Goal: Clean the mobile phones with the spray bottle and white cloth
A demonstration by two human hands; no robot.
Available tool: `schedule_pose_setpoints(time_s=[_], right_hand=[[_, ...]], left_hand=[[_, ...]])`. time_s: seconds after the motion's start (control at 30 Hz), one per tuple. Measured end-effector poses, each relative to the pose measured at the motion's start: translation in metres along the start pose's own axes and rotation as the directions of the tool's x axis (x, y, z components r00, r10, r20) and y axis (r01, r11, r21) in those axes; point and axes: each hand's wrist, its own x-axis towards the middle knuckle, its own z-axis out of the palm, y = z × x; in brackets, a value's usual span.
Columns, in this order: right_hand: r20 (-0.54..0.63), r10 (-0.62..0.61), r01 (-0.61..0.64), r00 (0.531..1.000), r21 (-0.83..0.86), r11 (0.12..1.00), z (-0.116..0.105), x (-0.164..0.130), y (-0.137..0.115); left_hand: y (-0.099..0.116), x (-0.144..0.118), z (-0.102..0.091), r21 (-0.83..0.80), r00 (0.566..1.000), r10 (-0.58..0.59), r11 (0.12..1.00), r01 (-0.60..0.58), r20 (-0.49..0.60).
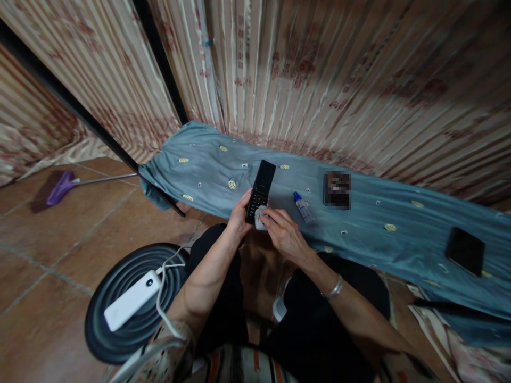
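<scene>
My left hand (pixel 239 214) grips the lower end of a long black remote control (pixel 261 189), which points away from me over the edge of a blue-grey cloth (pixel 359 223). In my right hand (pixel 281 229) is a small white pad (pixel 260 218), pressed against the remote's button end. A small clear bottle with a blue cap (pixel 302 206) lies on the cloth just right of my hands.
A black phone (pixel 465 251) lies on the cloth at the right. A white power bank with a cable (pixel 131 299) rests on a round dark stool (pixel 123 298) at my left. A purple broom (pixel 59 189) lies on the tiled floor. Striped curtains hang behind.
</scene>
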Motion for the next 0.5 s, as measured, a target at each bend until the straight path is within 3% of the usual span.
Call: schedule_pose_setpoints(time_s=[0.13, 0.33, 0.5], right_hand=[[0.025, 0.023, -0.023, 0.999, -0.004, 1.000, -0.001, -0.003, 0.000], [0.013, 0.024, -0.023, 1.000, -0.023, 0.999, 0.005, 0.002, -0.003], [0.001, 0.013, -0.013, 1.000, -0.024, 1.000, 0.009, 0.007, -0.002]], left_hand=[[0.000, -0.001, 0.000, 0.008, 0.999, 0.009, 1.000, -0.009, 0.032], [-0.010, -0.001, 0.003, 0.000, 0.999, 0.018, 1.000, -0.018, -0.047], [-0.014, -0.001, 0.005, -0.003, 0.997, -0.039, 0.999, 0.039, -0.062]])
